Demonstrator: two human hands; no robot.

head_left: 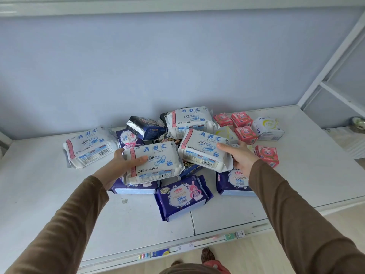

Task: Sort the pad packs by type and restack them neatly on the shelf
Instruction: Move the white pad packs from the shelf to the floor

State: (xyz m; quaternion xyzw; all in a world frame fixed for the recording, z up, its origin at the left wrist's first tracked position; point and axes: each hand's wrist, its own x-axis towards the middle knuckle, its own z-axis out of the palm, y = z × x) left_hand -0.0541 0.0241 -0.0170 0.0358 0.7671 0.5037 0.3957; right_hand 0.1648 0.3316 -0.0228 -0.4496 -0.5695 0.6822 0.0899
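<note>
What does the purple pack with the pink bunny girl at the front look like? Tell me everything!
The purple pack is a soft, shiny plastic pouch, plump and sealed. Its front shows a white cloud shape with "338", a pink-haired cartoon girl with bunny ears, and small white flowers. It lies tilted, face up, on the white shelf, nearest the front edge of the pile. No hand touches it.
</note>
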